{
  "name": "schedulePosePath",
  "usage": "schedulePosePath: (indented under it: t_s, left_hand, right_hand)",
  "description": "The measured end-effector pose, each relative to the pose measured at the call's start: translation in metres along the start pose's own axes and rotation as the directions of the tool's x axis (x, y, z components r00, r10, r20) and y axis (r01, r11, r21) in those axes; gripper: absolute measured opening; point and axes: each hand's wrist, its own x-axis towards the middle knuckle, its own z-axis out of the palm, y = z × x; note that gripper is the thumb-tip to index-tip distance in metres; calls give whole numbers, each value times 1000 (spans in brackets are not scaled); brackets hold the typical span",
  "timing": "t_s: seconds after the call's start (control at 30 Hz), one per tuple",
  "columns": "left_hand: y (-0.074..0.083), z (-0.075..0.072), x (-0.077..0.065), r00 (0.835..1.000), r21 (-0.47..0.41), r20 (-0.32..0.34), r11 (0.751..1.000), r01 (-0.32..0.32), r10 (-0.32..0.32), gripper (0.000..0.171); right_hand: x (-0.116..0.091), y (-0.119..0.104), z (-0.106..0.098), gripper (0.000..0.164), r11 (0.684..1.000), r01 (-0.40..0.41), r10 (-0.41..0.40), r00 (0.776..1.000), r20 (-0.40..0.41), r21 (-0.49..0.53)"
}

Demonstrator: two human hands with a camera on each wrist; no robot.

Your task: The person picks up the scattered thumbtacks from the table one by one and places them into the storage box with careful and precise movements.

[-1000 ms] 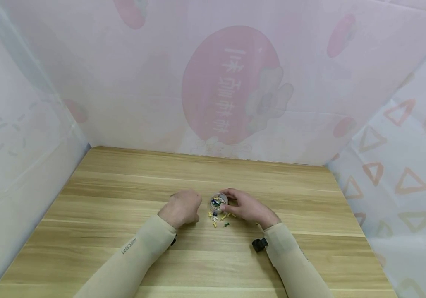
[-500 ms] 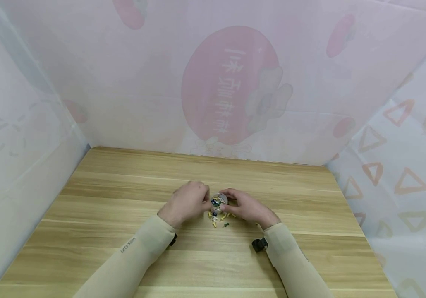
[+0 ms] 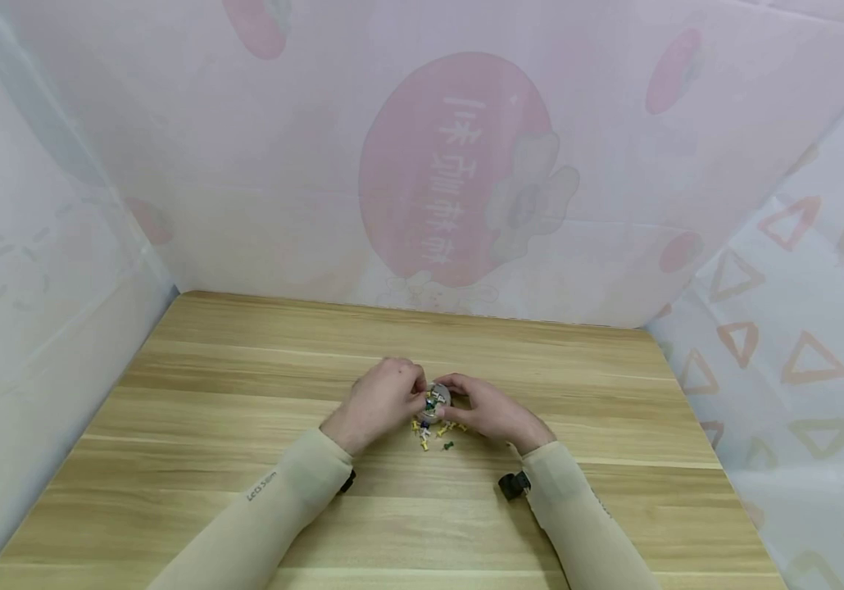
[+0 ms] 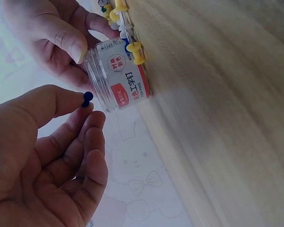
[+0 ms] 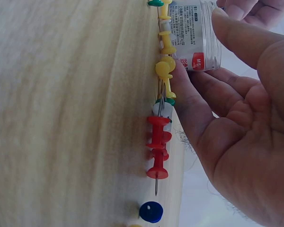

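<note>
A clear, labelled jar [image 4: 114, 75] stands on the wooden table, with push pins inside [image 3: 433, 403]. My right hand [image 3: 496, 410] holds it, thumb and fingers round its wall near the mouth. Between thumb and forefinger, my left hand [image 3: 385, 397] pinches a blue push pin [image 4: 87, 99] right at the jar's open mouth. The other left fingers are loosely curled. Loose yellow push pins [image 4: 136, 53] lie against the near side of the jar. Red push pins [image 5: 157, 146] lie further along in the right wrist view.
The wooden table [image 3: 245, 393] runs back to a printed backdrop [image 3: 304, 205]. Similar sheets [image 3: 798, 328] border both sides. A lone green push pin [image 3: 448, 446] lies in front of the jar, and a blue push pin [image 5: 151, 212] sits apart from the red ones.
My left hand has moved right, from beside the jar to its mouth. The right hand and jar have stayed in place.
</note>
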Motion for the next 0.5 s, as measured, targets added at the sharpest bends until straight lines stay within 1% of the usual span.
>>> schedulePosePath:
  t_s: [0.17,0.33,0.4,0.5]
  left_hand:
    - [0,1,1,1000,3,-8,1000,0,0,5]
    - [-1,0,1,1000,-16,-8,1000,-13,13,7]
    - [-2,-3,0,1000,-17,-1,1000,-26,26,7]
    - [-8,-9,-2,996,-9,21,997,-81,82,6]
  right_hand:
    - [0,-1,0,59,1000,0,0,1000,0,-2]
    - [0,1,0,60,1000,2,-2,1000,-1,0]
    - [0,1,1,60,1000,3,-3,1000,-1,1]
    - [-1,1,1,60,1000,7,-7,1000,-3,0]
